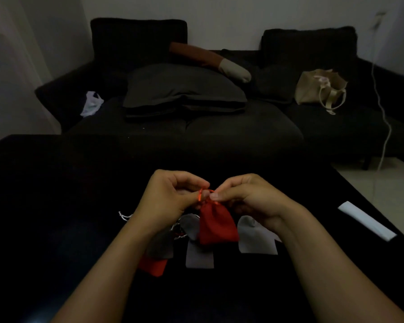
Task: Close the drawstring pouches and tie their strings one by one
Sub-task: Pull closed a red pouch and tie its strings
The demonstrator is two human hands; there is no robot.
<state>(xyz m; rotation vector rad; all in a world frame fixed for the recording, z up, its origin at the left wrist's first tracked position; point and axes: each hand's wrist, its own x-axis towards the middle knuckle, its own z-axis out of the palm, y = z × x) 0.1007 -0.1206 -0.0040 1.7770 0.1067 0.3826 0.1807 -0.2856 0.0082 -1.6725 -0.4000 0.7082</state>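
A red drawstring pouch hangs above the black table, its neck gathered. My left hand and my right hand each pinch its orange string right above the neck, fingertips almost touching. Beneath lie several other pouches: a light grey one on the right, a grey one in the middle, a dark grey one and a second red one partly under my left forearm. A white string end pokes out at the left.
A white paper strip lies near the table's right edge. Behind the table stands a dark sofa with cushions, a beige tote bag and a white plastic bag. A white cable hangs at the right.
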